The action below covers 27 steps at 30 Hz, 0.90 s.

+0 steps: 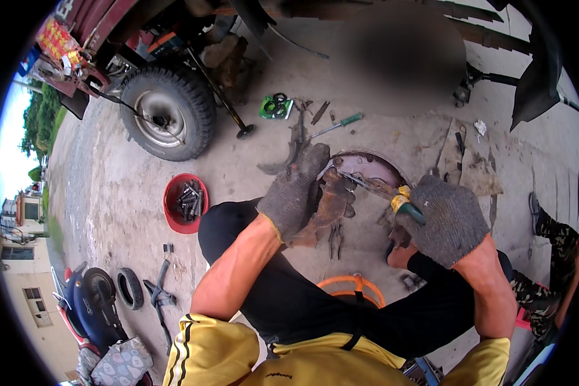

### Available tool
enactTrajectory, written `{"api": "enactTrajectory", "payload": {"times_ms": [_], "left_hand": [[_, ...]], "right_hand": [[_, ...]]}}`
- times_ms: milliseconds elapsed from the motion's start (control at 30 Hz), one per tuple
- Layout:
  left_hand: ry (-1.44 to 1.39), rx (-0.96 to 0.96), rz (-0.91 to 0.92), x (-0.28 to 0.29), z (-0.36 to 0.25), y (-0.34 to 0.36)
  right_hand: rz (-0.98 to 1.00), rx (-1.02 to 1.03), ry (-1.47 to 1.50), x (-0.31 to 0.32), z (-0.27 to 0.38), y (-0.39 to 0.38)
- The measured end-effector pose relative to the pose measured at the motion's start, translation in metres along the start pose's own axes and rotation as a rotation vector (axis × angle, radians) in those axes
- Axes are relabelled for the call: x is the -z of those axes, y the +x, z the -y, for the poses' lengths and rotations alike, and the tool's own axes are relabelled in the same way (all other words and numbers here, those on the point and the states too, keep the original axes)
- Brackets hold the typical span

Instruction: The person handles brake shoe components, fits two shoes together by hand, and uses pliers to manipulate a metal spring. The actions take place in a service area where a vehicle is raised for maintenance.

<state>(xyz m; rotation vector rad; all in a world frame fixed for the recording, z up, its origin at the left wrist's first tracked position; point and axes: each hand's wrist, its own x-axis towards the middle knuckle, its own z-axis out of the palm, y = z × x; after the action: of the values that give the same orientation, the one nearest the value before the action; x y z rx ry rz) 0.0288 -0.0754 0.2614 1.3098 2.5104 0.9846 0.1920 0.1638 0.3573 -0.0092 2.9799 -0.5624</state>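
My left hand [294,190], in a grey knit glove, is closed on a rusty, jagged-edged metal part [328,209]. In my right hand [449,220], also gloved, is a screwdriver [408,206] with a green and yellow handle. Its shaft points left, and the tip meets the top of the rusty part near my left fingers. Just beyond both hands lies a round metal plate [373,167] with a reddish-brown face, partly covered by them. A bit of brown metal shows under my right fingers; whether I grip it too, I cannot tell.
A red bowl [184,204] of metal pins stands left, below a vehicle wheel [167,114]. Beyond the plate lie a second screwdriver [336,126], a green packet with black rings [276,107] and dirty cloths [473,164]. Pliers [335,241] lie between my legs. Another person's leg [547,257] is at right.
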Motion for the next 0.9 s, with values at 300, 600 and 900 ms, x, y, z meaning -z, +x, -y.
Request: {"api": "enactTrajectory", "payload": {"times_ms": [300, 600, 900], "left_hand": [[-0.106, 0.323, 0.237, 0.020, -0.033, 0.011], [0.054, 0.228, 0.106, 0.006, -0.022, 0.006], [-0.096, 0.240, 0.106, 0.009, -0.031, 0.011]], "right_hand": [[-0.148, -0.050, 0.068, -0.016, -0.008, 0.000], [-0.362, 0.055, -0.271, -0.011, -0.002, 0.009], [-0.490, 0.115, -0.406, -0.011, -0.006, 0.012]]}}
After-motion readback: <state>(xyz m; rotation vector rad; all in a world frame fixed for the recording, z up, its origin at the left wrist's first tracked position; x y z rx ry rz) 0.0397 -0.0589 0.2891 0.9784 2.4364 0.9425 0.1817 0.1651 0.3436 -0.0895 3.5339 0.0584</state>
